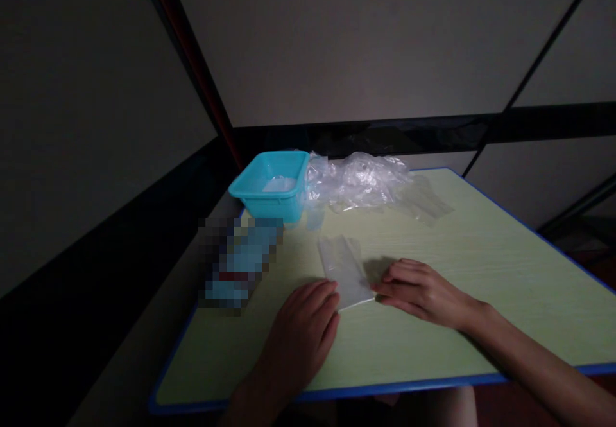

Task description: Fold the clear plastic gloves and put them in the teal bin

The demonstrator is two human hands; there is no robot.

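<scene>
A small clear plastic bag (344, 271) lies flat on the light green table, its near edge turned towards me. My left hand (307, 324) is at the bag's near left corner, fingers bent and close together on its edge. At the near right corner, my right hand (421, 291) pinches the edge between thumb and fingertips. The exact hold of the left fingertips is partly hidden by the hand itself.
A turquoise plastic basket (269, 206) with something whitish inside stands at the back left. Beside it lies a crumpled heap of clear plastic bags (363, 180). A blurred-out bluish object (248, 260) rests at the left edge of the blue-rimmed table (481, 253). Panelled walls rise behind.
</scene>
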